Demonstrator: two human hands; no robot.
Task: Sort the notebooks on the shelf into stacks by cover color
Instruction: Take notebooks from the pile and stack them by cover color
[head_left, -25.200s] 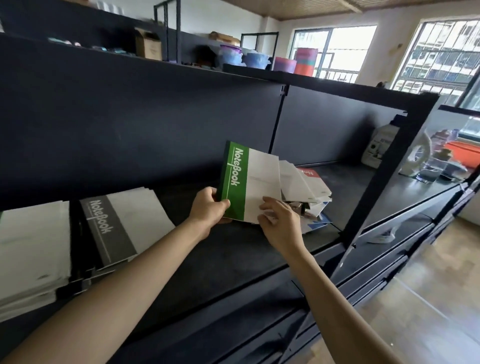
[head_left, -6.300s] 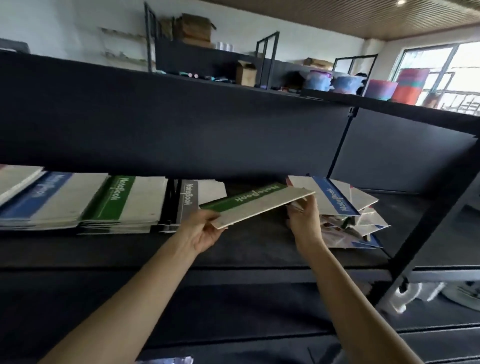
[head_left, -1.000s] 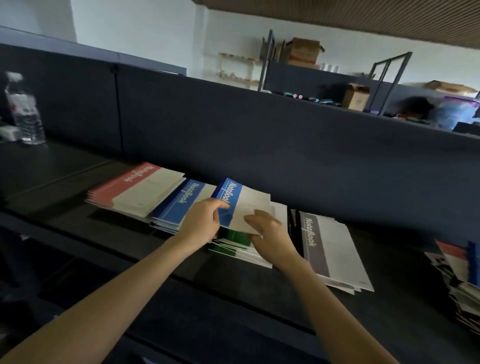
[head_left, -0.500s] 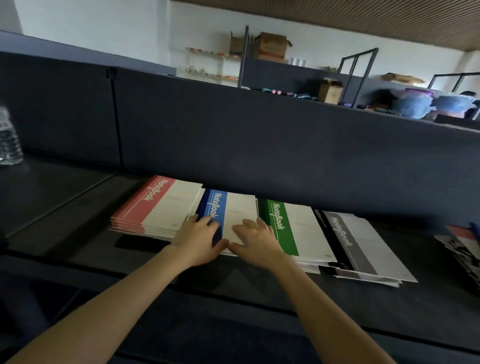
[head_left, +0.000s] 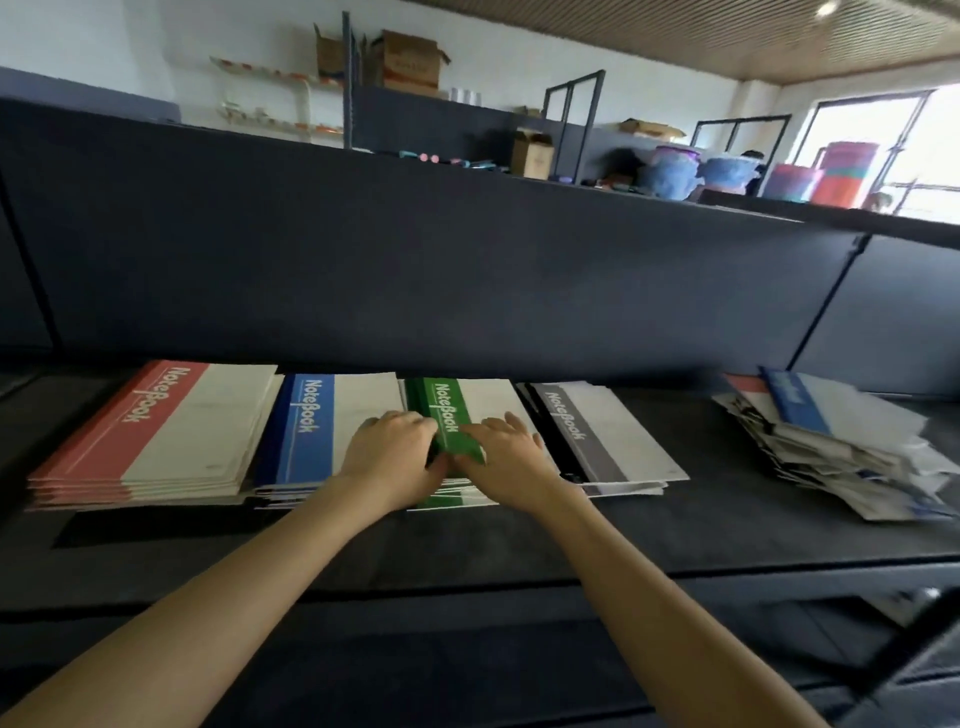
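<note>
Four sorted notebook stacks lie side by side on the dark shelf (head_left: 649, 540): red stack (head_left: 171, 431), blue stack (head_left: 332, 421), green stack (head_left: 467, 402) and grey stack (head_left: 608, 436). An unsorted pile of notebooks (head_left: 836, 441) with a blue one on top lies further right. My left hand (head_left: 392, 457) rests on the left edge of the green stack, fingers bent over the gap to the blue stack, thumb on the green cover. My right hand (head_left: 506, 457) lies flat on the green stack's white part. Neither hand lifts a notebook.
A dark back panel (head_left: 467, 291) closes the shelf behind the stacks. The upper shelf carries cardboard boxes (head_left: 410, 60) and colourful tubs (head_left: 670, 171). Bare shelf surface lies between the grey stack and the unsorted pile. A lower shelf edge (head_left: 779, 587) runs below.
The blue notebook was laid on the blue stack. Both hands then slid right from the blue stack onto the green stack. My view swung right and the unsorted pile came in.
</note>
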